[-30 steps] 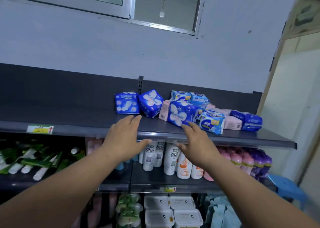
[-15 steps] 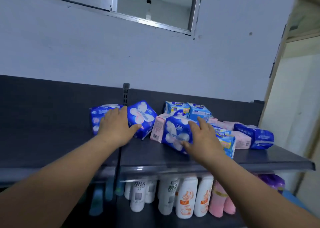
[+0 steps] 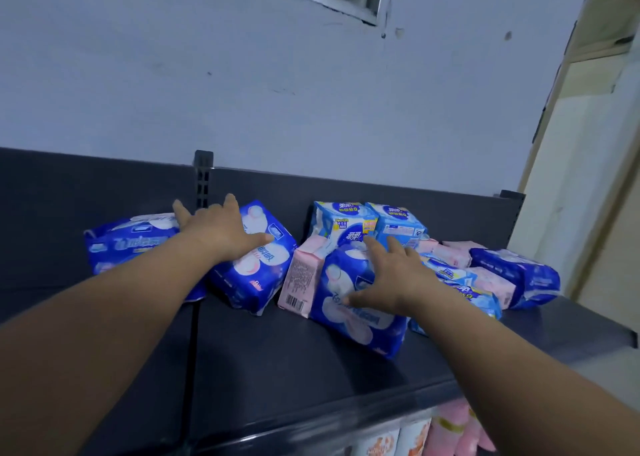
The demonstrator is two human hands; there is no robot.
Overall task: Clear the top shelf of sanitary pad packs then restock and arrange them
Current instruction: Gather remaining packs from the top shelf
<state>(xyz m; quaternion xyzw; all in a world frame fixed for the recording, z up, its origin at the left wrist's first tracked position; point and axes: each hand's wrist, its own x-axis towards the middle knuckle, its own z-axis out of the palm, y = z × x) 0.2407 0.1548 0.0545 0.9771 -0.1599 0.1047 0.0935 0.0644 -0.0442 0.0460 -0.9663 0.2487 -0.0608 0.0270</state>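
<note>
Pad packs (image 3: 349, 320) — four dark-blue

This was a small shop. A dark metal display shelf (image 3: 311, 362) with a slotted upright (image 3: 202, 182) carried a jumble of wrapped, barcoded pad packs (image 3: 349, 227), and rows of bottles (image 3: 412, 438) stood beneath at 5 o'clock.

On the top shelf (image 3: 294, 369), the leftmost sanitary pad pack (image 3: 128, 247) lies just beside its neighbour (image 3: 256, 275); the left hand (image 3: 214, 234) lies across both. Right of them, the right hand (image 3: 391, 275) rests on the nearest pack (image 3: 349, 317), with an upright pack (image 3: 343, 227) behind it and the rightmost pack (image 3: 519, 275) further along.
</note>
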